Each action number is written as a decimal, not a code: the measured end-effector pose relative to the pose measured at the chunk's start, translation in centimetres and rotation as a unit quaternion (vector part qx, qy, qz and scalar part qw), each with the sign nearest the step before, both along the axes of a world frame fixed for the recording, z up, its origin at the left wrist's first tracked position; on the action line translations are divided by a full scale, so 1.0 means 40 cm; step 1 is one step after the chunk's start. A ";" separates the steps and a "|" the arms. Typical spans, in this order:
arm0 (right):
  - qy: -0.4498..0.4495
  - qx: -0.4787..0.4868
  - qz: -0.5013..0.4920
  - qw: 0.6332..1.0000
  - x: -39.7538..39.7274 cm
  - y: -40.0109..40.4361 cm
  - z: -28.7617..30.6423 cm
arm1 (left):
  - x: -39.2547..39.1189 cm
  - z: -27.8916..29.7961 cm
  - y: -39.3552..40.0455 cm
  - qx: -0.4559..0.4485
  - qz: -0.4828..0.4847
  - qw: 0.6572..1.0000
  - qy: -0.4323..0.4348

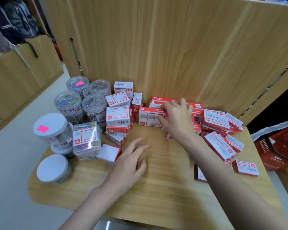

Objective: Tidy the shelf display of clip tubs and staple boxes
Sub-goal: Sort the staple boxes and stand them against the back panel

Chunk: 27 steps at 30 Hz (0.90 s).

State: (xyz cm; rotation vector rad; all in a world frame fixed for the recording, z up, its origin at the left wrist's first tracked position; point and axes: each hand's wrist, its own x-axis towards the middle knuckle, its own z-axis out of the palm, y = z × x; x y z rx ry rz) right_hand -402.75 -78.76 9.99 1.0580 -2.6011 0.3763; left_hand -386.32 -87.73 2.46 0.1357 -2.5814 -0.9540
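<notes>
Wooden shelf (165, 188) with a tall back panel, so there's a wall to square things against. Clip tubs (68, 103) sit left, staple boxes (216, 121) in a messy heap right. Right hand (176, 118) grips a box in the back row; I'd push it flush. Left hand (130, 165) hovers loose, holding nothing.

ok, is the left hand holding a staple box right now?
No. The left hand hovers open over bare shelf with spread fingers, holding nothing; only the right hand is on a staple box.
</notes>
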 end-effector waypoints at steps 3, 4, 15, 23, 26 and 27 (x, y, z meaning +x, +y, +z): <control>0.012 -0.023 -0.015 1.000 0.001 0.009 -0.008 | -0.002 -0.008 0.003 -0.020 -0.018 1.000 -0.009; 0.020 -0.026 -0.020 0.999 0.004 0.010 -0.011 | -0.003 -0.010 0.004 -0.040 -0.031 0.999 -0.009; -0.037 -0.122 0.073 0.989 0.079 0.048 0.062 | 0.109 0.140 -0.019 -0.078 0.074 0.985 0.137; -0.091 -0.123 0.156 0.976 0.132 -0.059 0.096 | 0.159 0.275 -0.183 -0.115 0.168 0.954 0.220; -0.101 -0.104 0.172 0.974 0.147 -0.113 0.112 | 0.167 0.277 -0.293 -0.082 0.208 0.947 0.232; -0.103 -0.100 0.171 0.975 0.154 -0.135 0.118 | 0.169 0.270 -0.335 -0.062 0.223 0.943 0.240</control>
